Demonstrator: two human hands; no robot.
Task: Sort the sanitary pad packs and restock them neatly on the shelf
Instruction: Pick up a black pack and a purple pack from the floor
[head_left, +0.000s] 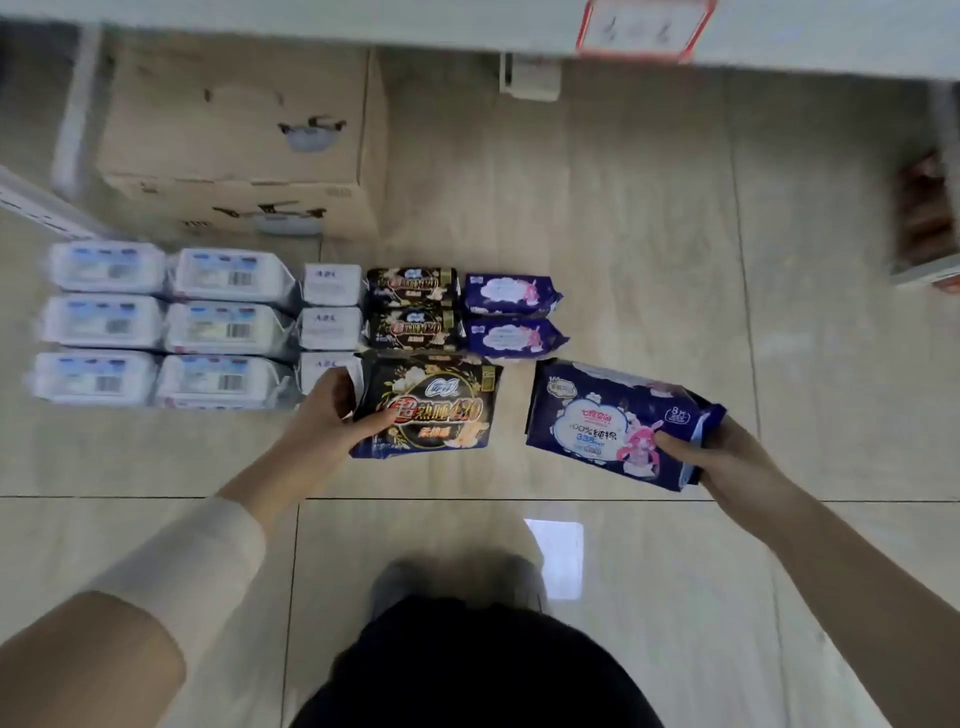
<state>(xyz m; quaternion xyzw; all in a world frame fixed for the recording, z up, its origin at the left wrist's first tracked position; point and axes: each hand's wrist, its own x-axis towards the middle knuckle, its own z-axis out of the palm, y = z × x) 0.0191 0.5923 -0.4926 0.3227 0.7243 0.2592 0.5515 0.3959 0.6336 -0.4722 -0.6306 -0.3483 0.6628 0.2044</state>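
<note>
Looks down past dark trousers (467, 670) onto pale floor tiles (675, 545). Grips a black pack (431, 410) by its left end with the left hand (332, 410), thumb curled over the print. Grips a purple pack (613, 421) by its right end with the right hand (727, 462), thumb across the front, the pack tilted. Holds both at the near end of the sorted rows, above the floor or just touching it; cannot tell from this angle.

Just beyond, on the floor: two more black packs (413, 286) in a column, two more purple packs (511, 296) beside them, small white packs (331, 328) to the left, then two columns of large white packs (223, 330). Farther off, a cardboard box (234, 130), and above it the shelf edge (363, 26) with a red-framed price tag (644, 26).

Could lose either pack, judging by the one-end grips on glossy film. Could knock the nearest small white pack out of line, since the left hand sits right against it. Could set the purple pack down skewed, being tilted and off to the right of its column. Could also scatter the tight rows with a careless foot, standing this near. Leaves every pack in view off the shelf so far.
</note>
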